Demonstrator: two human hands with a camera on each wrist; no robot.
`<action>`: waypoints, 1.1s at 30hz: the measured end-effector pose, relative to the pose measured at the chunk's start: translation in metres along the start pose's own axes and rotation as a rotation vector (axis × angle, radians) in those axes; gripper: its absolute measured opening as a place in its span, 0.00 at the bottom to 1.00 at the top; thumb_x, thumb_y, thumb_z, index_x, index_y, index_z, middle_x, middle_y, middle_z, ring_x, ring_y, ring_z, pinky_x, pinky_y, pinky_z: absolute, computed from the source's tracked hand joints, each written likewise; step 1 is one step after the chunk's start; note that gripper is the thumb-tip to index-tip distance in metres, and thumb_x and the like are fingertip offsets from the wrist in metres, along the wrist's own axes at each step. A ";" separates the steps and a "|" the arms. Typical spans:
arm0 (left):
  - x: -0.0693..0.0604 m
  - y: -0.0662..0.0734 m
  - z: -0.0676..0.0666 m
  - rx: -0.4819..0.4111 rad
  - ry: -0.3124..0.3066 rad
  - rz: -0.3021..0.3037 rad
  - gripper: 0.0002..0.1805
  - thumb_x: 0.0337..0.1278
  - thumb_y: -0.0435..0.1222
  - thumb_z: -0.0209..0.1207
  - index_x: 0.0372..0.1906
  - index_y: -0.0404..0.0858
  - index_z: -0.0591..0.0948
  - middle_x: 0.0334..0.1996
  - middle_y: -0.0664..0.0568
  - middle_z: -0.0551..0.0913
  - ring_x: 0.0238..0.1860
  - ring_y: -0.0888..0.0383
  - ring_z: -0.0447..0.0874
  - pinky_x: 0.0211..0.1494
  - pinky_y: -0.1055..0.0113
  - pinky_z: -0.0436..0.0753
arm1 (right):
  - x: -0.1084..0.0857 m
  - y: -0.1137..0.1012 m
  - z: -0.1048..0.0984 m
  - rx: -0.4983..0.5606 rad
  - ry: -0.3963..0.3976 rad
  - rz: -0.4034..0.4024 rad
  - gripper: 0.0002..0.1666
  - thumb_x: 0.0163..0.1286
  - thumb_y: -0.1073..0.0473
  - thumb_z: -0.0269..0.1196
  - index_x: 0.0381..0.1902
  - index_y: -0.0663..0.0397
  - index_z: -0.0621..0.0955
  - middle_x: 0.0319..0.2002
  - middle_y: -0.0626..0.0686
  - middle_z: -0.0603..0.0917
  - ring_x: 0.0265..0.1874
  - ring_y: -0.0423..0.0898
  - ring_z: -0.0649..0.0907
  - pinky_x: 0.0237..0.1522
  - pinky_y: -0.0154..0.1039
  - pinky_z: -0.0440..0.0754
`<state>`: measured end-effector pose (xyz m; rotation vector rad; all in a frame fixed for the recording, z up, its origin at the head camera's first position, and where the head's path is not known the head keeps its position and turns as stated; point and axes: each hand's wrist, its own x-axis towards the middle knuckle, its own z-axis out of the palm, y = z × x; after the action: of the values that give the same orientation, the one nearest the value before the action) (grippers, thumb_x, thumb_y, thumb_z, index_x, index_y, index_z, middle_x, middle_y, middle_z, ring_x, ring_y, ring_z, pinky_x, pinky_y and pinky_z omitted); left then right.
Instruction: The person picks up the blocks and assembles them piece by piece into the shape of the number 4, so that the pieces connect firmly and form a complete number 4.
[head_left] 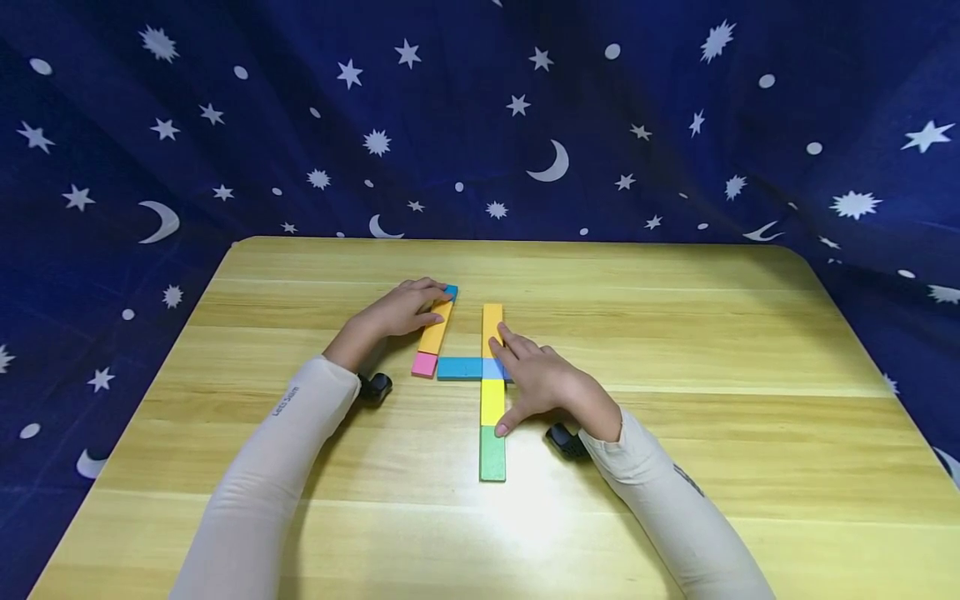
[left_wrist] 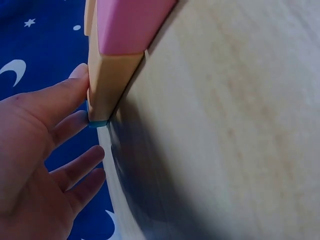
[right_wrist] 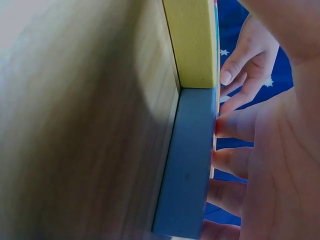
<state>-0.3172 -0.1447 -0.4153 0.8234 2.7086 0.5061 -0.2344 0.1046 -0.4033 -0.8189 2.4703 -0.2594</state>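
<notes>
My left hand rests with loosely extended fingers on a slanted row of blocks: a small blue block at the far end, an orange block, then a pink block. In the left wrist view its thumb touches the orange block's side. My right hand spreads over a cross of flat blocks. Its fingertips lie on another orange block, the thumb near the joint of a yellow block and a green block. A dark blue block sits mostly hidden beneath the palm.
A blue block forms the cross's left arm, with a light blue block at the centre. All lie on a wooden table. Behind hangs a dark blue cloth with stars and moons. Each wrist wears a small black camera.
</notes>
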 end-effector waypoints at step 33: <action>0.001 -0.002 0.000 0.006 0.010 0.007 0.25 0.62 0.41 0.53 0.63 0.38 0.69 0.64 0.43 0.65 0.65 0.43 0.59 0.69 0.51 0.58 | 0.001 0.000 0.000 0.008 -0.003 0.007 0.76 0.35 0.28 0.68 0.72 0.53 0.42 0.72 0.55 0.33 0.71 0.55 0.44 0.67 0.60 0.50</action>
<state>-0.3189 -0.1459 -0.4166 0.8340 2.7182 0.5049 -0.2348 0.1040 -0.4030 -0.8063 2.4681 -0.2648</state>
